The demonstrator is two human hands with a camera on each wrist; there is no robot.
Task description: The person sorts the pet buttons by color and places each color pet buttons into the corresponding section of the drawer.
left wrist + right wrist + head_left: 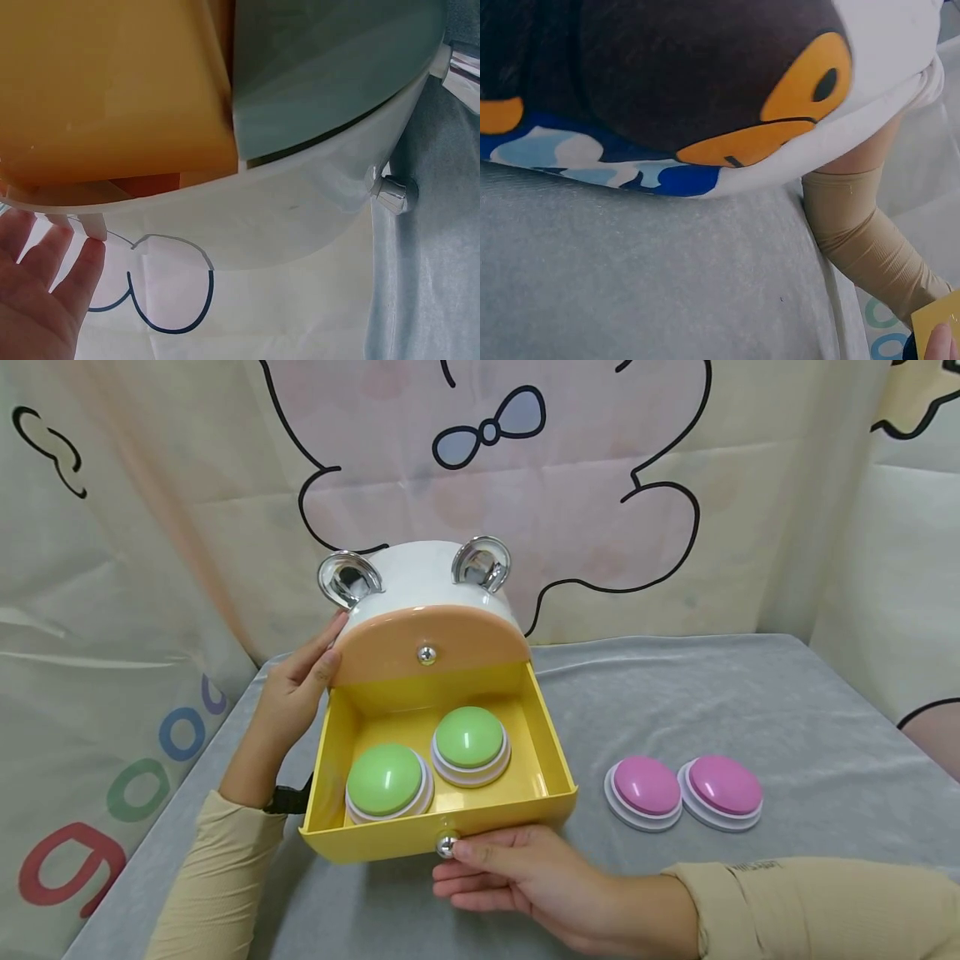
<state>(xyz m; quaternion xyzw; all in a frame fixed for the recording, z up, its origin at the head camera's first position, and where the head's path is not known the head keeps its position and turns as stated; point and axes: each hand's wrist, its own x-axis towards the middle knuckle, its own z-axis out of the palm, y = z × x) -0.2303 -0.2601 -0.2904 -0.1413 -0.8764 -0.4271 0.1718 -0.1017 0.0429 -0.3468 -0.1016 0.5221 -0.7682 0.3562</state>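
A white storage box (420, 568) with chrome ears tilts above the table, its yellow drawer (540, 735) pulled out. Two green dome-topped buttons (385, 779) with white bases sit inside the drawer. My left hand (292, 697) grips the box's left side, thumb at the front edge. In the left wrist view, fingertips of the left hand (49, 292) touch the box's white rim (300, 169). Below the drawer front, my right hand (536, 881) pinches its silver knob (447, 845). The right wrist view shows only a fingertip by a yellow corner of the drawer (937, 319).
Two pink dome-topped buttons (647, 787) lie side by side on the grey cloth-covered table (660, 693), right of the box. An orange upper front (465, 647) with a silver knob is closed above the drawer. A printed curtain (585, 527) hangs behind the table.
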